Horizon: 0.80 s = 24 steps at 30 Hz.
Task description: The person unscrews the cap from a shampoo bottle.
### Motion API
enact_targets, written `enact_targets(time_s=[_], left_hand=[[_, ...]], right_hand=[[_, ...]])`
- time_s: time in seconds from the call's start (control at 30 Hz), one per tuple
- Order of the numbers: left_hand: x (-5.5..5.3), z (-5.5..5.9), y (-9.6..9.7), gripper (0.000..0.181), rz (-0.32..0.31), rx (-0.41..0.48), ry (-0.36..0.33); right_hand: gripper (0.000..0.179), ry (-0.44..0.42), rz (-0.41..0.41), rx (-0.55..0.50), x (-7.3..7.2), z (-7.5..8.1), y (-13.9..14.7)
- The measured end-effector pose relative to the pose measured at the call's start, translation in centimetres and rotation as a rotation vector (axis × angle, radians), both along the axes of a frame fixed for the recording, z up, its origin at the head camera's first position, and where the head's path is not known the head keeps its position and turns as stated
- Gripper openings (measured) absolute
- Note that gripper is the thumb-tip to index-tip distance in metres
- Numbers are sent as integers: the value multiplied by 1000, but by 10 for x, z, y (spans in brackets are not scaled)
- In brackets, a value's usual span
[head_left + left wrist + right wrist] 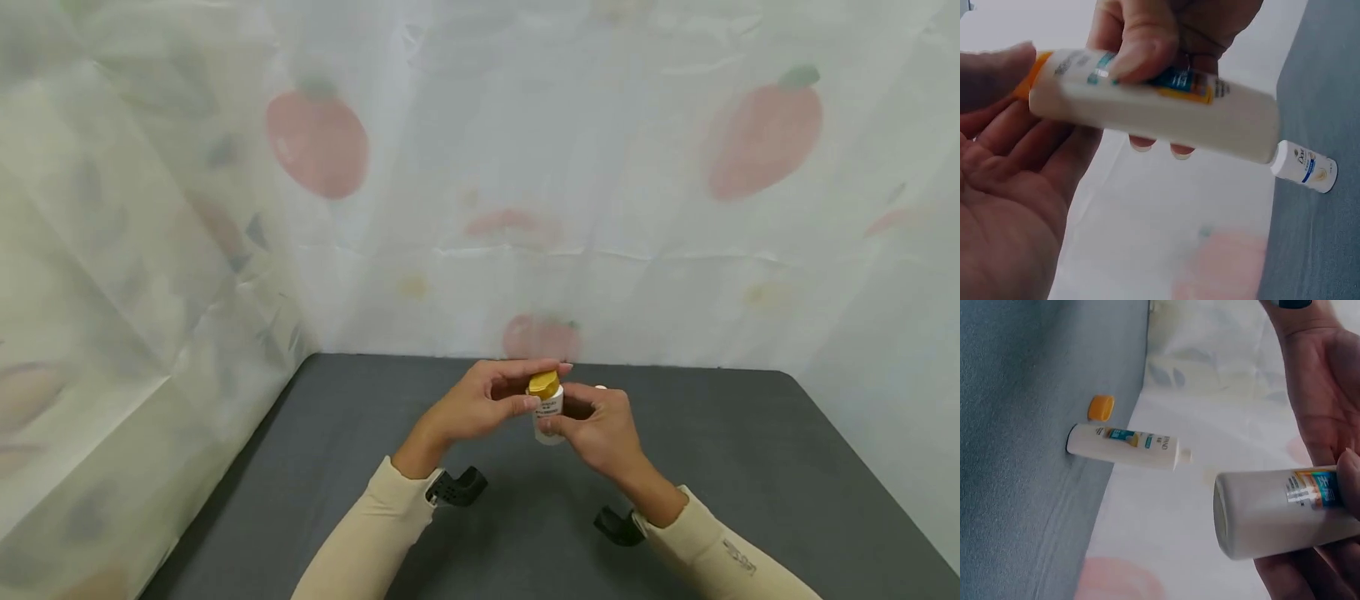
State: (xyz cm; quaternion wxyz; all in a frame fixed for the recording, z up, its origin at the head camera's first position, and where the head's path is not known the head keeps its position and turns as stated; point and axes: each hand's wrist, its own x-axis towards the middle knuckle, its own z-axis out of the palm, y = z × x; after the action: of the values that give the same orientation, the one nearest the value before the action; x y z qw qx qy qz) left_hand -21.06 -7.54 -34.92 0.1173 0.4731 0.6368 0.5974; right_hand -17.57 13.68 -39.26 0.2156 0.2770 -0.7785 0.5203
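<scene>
My right hand [606, 427] grips a white lotion-type bottle [549, 407] with a teal and yellow label, fingers behind it and thumb across the front. A yellow cap [543, 384] sits at its top. Around that cap my left hand [472, 406] holds with thumb on the near side and fingers on the far side. The left wrist view shows the bottle [1147, 119] tilted and the left thumb against the cap [1030, 75]. In the right wrist view, the bottle's base [1241, 515] is above the table; its cap end is out of that view.
On the dark grey table [712, 467] stands a similar white bottle [1125, 445], uncapped with its nozzle showing. Beside it lies a loose yellow cap [1101, 408]. A smaller white bottle [1305, 166] with a blue stripe also stands there. Fruit-printed sheeting [450, 167] borders the table.
</scene>
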Motion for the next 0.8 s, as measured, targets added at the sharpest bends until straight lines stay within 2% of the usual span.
enact_targets(time_s=[0.07, 0.17, 0.47, 0.8], left_hand=[[0, 0, -3, 51, -27, 16, -40], [-1, -1, -3, 52, -29, 37, -67], [-1, -8, 3, 53, -13, 120, -62], [3, -13, 9, 52, 83, 145, -70]], right_hand=[[28, -9, 27, 5, 1, 1, 0], [25, -13, 45, 7, 3, 2, 1], [24, -31, 29, 3, 6, 4, 0], [28, -42, -25, -23, 11, 4, -3]])
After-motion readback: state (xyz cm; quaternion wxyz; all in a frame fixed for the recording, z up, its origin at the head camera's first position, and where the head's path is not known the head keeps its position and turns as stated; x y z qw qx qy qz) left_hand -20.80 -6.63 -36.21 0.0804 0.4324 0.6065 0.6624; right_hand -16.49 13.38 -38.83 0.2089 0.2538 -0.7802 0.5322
